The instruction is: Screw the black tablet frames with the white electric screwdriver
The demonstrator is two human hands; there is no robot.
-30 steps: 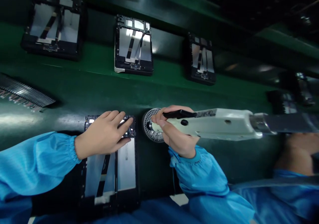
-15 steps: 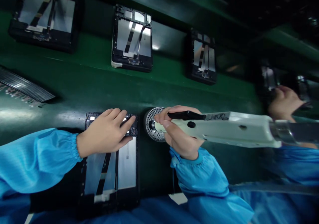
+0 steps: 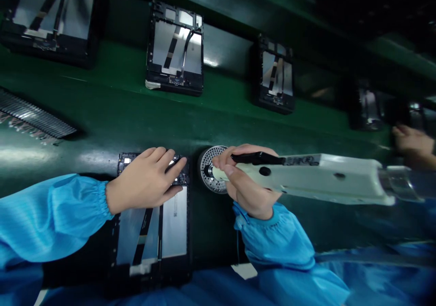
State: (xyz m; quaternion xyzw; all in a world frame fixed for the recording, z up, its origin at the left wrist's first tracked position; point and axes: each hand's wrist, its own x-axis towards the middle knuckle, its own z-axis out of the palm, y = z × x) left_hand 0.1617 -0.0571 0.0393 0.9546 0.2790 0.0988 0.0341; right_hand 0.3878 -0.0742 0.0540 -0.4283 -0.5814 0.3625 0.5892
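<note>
Palm down, my left hand (image 3: 147, 179) lies with spread fingers across the top end of an opened tablet (image 3: 174, 233), whose ribbon cables and pale inner panel show below. My right hand (image 3: 250, 181) is wrapped round a pale electric screwdriver (image 3: 306, 179) with a black lever. The tool lies almost level, its tip end pointing left over a round metal dish full of small holes (image 3: 218, 154). The dish stands just right of the tablet. My fingers and the tool cover part of it, and the tip itself cannot be made out.
Behind, on a green ledge, stand several tablet stacks, among them a left one (image 3: 73, 20), a middle one (image 3: 175, 47) and a right one (image 3: 275, 74). A ribbed dark strip (image 3: 37, 115) lies at left. Another person's hand (image 3: 413, 140) is at far right.
The other person's hand has moved right, away from a dark device. My view has shifted slightly, while both my hands stay nearly in place and the screwdriver's rear end sits slightly farther right.
</note>
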